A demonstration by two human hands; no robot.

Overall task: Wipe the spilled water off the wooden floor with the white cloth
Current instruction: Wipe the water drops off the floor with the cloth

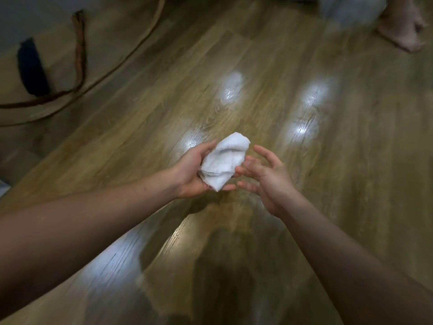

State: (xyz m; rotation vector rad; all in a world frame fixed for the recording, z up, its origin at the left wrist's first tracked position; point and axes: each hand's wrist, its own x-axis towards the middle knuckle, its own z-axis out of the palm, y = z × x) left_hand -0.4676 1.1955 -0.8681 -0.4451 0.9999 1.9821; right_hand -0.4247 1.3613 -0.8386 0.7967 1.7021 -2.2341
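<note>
A bunched white cloth point(222, 161) lies in my left hand point(192, 173), palm up, held above the wooden floor point(145, 118) with the thumb along its left side. Just right of the cloth is my right hand point(263, 177), its fingers spread and loosely bent, fingertips at or close to the cloth's right edge. Wet, shiny patches of water point(230, 89) glint on the planks beyond the hands, with another glinting patch point(311, 96) to the right. A duller wet sheen point(178, 233) spreads on the floor below my forearms.
A dark flat object point(31, 66) and brown cords point(79, 52) lie on the floor at the far left by the wall. Another person's bare foot point(400, 31) stands at the top right beside something pale and blurred point(346, 10).
</note>
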